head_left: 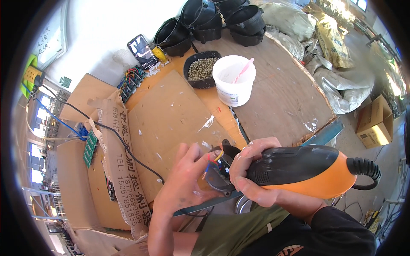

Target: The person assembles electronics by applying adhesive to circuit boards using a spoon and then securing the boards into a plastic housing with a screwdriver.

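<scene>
My left hand [184, 177] is closed around the side of a black round housing [221, 184], just over the near edge of the worktable. Red, yellow and blue wires [209, 168] come out of the housing by its fingertips. My right hand [252, 173] grips the front of a corded orange-and-black power tool [307, 168]. The tool lies level, its ribbed cord end pointing right. Its front end is at the housing, and my right fingers hide where the two meet.
On the cardboard-covered table [171, 115] stand a white bucket [232, 91] with a pink stick and a black tray of small metal pieces [200, 70]. Black buckets [200, 17] are stacked behind. An open carton [124, 170] and a dark cable are at left. Sacks [337, 47] lie at right.
</scene>
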Tool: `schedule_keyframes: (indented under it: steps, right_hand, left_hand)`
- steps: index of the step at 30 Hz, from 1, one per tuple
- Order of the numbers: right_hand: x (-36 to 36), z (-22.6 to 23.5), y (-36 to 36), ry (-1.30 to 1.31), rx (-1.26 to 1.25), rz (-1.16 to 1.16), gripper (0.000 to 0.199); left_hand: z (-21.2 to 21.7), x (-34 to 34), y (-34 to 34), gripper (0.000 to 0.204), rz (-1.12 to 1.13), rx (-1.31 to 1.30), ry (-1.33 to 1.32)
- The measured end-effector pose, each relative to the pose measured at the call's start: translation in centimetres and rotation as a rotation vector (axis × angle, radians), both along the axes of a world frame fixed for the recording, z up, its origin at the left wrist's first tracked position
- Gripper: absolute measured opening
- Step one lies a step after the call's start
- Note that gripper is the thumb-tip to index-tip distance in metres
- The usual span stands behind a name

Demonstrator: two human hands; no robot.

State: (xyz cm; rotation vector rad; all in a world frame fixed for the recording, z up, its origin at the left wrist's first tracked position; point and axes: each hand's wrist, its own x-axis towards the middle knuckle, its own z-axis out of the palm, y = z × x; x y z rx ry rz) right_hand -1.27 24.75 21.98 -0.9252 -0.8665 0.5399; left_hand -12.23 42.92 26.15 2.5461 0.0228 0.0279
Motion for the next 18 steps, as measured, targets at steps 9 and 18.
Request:
schedule_keyframes:
  steps: [9, 18]
  right_hand:
    - [1.1, 3.7, 0.2, -0.267, -0.282, -0.056, 0.037]
    - [-0.1, 2.8, 0.4, -0.103, -0.281, -0.017, 0.042]
  left_hand:
    - [0.4, 0.8, 0.9, 0.081, -0.097, 0.017, 0.081]
    - [0.6, 0.4, 0.7, 0.077, -0.06, -0.023, 0.085]
